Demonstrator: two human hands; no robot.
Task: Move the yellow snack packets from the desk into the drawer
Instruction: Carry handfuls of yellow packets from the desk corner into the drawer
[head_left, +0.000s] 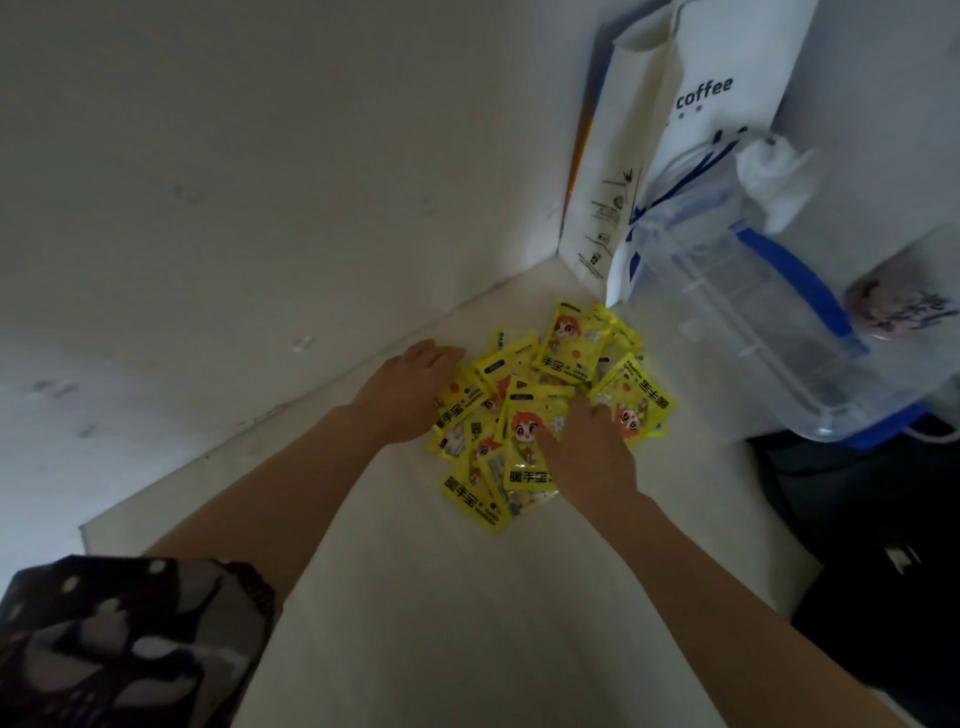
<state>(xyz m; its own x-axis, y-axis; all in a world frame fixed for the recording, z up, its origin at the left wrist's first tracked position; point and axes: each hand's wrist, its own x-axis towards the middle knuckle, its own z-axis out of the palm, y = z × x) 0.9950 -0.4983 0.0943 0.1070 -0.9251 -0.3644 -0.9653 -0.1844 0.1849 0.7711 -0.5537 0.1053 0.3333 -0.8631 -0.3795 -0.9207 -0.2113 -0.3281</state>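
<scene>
1. Head view: both hands rest on the heap of yellow snack packets (545, 405) at the far corner of the table (467, 597); the left hand (410, 395) lies flat and open on the heap's left edge, while the right hand (592, 452) presses down with fingers spread, its grip holding nothing.
2. Judgement: sweep the loose packets inward into one stack before lifting, as slippery foil may fan out.
3. No drawer shows. The clear plastic box (769, 332) with blue handle sits right; contents unclear. A white coffee bag (675, 156) stands behind.
</scene>
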